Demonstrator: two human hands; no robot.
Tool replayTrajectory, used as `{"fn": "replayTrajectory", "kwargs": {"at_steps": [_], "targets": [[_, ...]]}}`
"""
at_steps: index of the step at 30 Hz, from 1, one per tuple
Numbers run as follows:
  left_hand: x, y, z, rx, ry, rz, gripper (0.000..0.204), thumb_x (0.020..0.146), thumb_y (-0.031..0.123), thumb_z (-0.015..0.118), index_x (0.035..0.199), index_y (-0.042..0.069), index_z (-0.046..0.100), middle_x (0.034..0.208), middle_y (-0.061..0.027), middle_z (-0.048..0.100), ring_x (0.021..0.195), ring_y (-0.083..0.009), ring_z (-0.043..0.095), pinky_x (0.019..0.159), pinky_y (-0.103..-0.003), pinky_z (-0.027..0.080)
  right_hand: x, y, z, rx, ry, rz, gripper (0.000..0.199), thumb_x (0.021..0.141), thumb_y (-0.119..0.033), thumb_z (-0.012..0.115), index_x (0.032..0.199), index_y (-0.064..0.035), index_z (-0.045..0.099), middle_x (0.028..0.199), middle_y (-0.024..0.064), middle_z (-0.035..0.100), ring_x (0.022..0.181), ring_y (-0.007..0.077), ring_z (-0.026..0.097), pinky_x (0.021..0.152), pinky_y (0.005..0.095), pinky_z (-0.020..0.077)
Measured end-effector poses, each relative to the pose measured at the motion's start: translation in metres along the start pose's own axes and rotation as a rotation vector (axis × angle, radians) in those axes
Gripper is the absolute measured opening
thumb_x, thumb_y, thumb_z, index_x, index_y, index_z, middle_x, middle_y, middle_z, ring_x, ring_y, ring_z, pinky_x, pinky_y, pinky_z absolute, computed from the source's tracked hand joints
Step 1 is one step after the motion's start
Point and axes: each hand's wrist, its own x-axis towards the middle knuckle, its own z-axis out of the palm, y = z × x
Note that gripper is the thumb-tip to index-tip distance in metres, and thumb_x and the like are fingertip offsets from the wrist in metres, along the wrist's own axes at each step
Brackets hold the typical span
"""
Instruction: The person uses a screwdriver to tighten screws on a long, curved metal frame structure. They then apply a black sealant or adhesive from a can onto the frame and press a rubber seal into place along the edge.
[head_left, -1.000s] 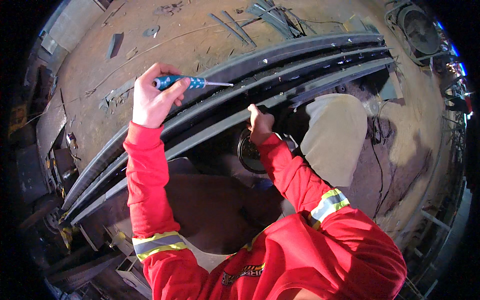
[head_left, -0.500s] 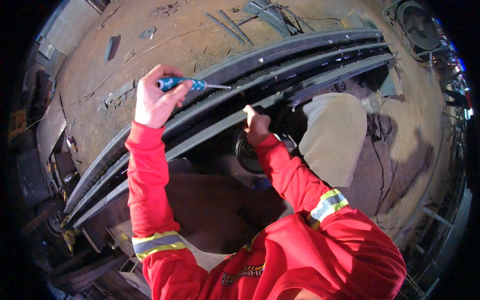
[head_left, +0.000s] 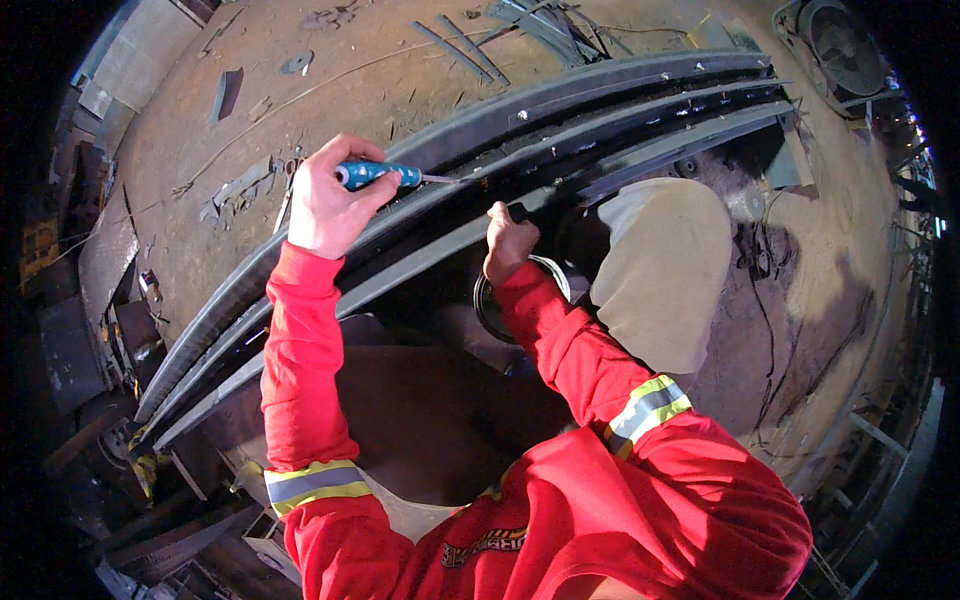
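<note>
Since the earlier frame, the left hand (head_left: 330, 205) shifts a little to the right, taking the screwdriver (head_left: 382, 176) with it; the right hand (head_left: 508, 243) moves only slightly. The left pinches the screwdriver's blue, spotted handle between thumb and curled fingers, with the shaft pointing right, over the long, curved dark bars (head_left: 430, 252). Whether its tip touches metal, I cannot tell. The right hand is curled beside the nearest bar, with a dark thing at its fingers; whether it grips that thing is unclear.

The screwdriver looks light and stiff, easy to steer with one hand, and hardly fragile. Its handle seems smooth, perhaps slippery if greasy, so the thick middle is the place to hold, leaving the thin shaft free. The bars look heavy, rigid and hard to budge; judging by their length, lifting one would call for two well-spaced holds, palms clear of the edges.
</note>
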Motion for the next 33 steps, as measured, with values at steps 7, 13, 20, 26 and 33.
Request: {"fn": "replayTrajectory", "kwargs": {"at_steps": [7,13,20,26,33], "targets": [[0.002,0.021,0.003,-0.026,-0.059,0.0,0.019,0.07,0.007,0.071,0.084,0.002,0.06,0.067,-0.0037,0.059,0.055,-0.0085,0.055,0.05,-0.024,0.044,0.014,0.01,0.0,0.05,-0.015,0.062,0.041,0.069,-0.023,0.07,0.083,0.0116,0.054,0.081,0.0134,0.057,0.074,0.0196,0.05,0.071,0.0356,0.0437],[0.012,0.016,0.041,0.062,-0.119,0.057,0.024,0.06,0.017,0.072,0.078,0.004,0.062,0.071,-0.0119,0.062,0.066,-0.0222,0.061,0.065,-0.031,0.048,0.031,0.035,-0.005,0.191,-0.13,0.104,0.018,0.071,-0.014,0.069,0.081,-0.0044,0.059,0.076,0.0017,0.055,0.069,0.014,0.05,0.064,0.0307,0.04],[0.026,0.001,0.058,0.11,-0.159,0.012,0.025,0.059,0.018,0.072,0.077,0.004,0.062,0.072,-0.0118,0.062,0.066,-0.0228,0.061,0.065,-0.032,0.048,0.002,0.028,-0.028,0.499,-0.431,0.243,0.011,0.078,-0.009,0.064,0.086,-0.0108,0.056,0.085,-0.0001,0.057,0.084,0.0134,0.054,0.075,0.0295,0.0412],[0.029,0.003,0.061,0.138,-0.156,0.007,0.024,0.06,0.017,0.072,0.077,0.004,0.062,0.07,-0.0097,0.062,0.065,-0.0201,0.06,0.064,-0.031,0.048,-0.001,0.033,-0.027,0.704,-0.487,0.229,0.019,0.076,-0.009,0.065,0.092,-0.0073,0.054,0.09,0.0032,0.057,0.086,0.0166,0.055,0.08,0.0324,0.043],[0.024,0.013,0.068,0.131,-0.149,-0.024,0.025,0.058,0.015,0.073,0.076,0.003,0.062,0.071,-0.0108,0.063,0.068,-0.0224,0.062,0.068,-0.031,0.049,0.002,0.033,-0.026,0.717,-0.493,0.25,0.018,0.076,-0.008,0.064,0.091,-0.0073,0.054,0.092,0.0037,0.057,0.086,0.0168,0.054,0.079,0.0322,0.0436]]}}
